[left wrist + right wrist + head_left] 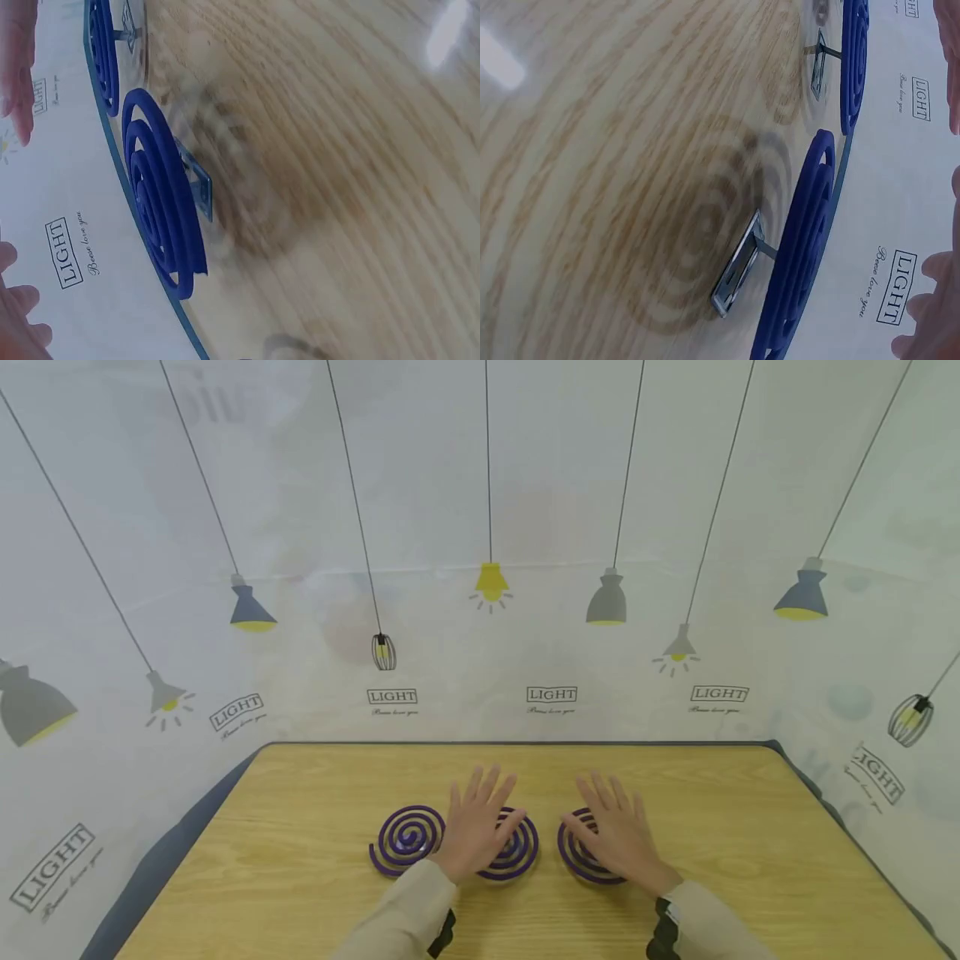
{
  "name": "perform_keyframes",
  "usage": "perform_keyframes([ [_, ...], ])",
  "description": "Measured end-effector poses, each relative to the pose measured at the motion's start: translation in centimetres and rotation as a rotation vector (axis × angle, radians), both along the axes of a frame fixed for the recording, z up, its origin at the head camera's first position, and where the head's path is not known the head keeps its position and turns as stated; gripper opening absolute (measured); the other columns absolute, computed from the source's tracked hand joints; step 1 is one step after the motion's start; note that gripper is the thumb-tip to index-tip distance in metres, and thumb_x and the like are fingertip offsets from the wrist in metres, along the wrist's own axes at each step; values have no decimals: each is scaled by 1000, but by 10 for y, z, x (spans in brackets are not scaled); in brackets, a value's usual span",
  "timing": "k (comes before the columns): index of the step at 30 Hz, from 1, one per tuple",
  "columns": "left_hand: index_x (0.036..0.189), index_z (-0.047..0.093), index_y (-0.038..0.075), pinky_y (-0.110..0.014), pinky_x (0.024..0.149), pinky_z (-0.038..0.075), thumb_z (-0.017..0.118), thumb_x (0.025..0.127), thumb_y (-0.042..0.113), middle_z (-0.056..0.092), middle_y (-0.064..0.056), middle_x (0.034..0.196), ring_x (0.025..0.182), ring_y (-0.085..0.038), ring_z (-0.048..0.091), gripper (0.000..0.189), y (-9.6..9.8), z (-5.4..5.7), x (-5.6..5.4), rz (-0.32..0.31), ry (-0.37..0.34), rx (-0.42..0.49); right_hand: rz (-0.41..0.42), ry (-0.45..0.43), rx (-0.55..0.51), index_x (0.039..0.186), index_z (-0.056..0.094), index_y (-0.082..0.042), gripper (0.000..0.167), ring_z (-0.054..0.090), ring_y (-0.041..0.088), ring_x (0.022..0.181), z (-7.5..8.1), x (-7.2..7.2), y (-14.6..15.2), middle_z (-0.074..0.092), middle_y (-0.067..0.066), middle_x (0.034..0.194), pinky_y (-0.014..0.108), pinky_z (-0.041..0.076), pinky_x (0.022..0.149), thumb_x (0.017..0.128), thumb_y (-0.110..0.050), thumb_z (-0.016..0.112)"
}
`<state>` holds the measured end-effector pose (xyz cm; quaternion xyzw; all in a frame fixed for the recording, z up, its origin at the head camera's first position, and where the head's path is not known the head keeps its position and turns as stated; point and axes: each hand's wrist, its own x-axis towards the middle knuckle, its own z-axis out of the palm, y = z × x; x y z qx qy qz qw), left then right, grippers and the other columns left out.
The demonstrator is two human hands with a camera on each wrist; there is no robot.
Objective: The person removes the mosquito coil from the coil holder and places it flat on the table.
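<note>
Three dark purple spiral mosquito coils lie in a row across the table. The left coil (411,837) is in full view. Over the middle coil (534,843) my left hand (476,829) hovers with fingers spread, hiding its left part. My right hand (619,837), also spread, partly covers the right coil (564,845). Neither hand holds anything. In the left wrist view a coil (180,202) is raised off the wood on a small metal stand (201,187). The right wrist view shows another coil (799,247) on its metal stand (739,262), a shadow beneath.
The wooden table (300,827) has a dark edge along its back and sides. Behind and around it hangs a pale sheet (420,527) printed with lamps and the word LIGHT. Both wrists carry dark bands below beige sleeves (408,910).
</note>
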<state>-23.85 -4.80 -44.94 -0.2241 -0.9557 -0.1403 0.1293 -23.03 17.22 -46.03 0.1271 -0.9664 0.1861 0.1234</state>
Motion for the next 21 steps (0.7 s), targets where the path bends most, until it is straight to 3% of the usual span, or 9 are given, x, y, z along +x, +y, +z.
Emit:
perform_keyframes([
  [12,135,39,19,-54,103,12,37,92,44,28,-5,142,132,-26,16,49,17,-3,0,-65,13,149,-26,29,-84,132,39,-4,59,21,43,125,-1,5,19,30,23,137,63,13,97,89,-43,46],
  [16,132,44,17,-54,101,20,38,92,43,35,-7,138,129,-28,25,48,23,-8,1,-83,44,232,-17,55,-108,131,40,-2,55,23,43,124,2,8,24,32,24,136,63,15,96,91,-40,42],
  [21,127,50,12,-50,96,33,43,92,37,47,-9,129,122,-29,37,43,33,-14,1,-116,102,356,-3,80,-106,130,41,-1,52,26,45,122,4,9,31,33,25,134,62,19,95,91,-34,46],
])
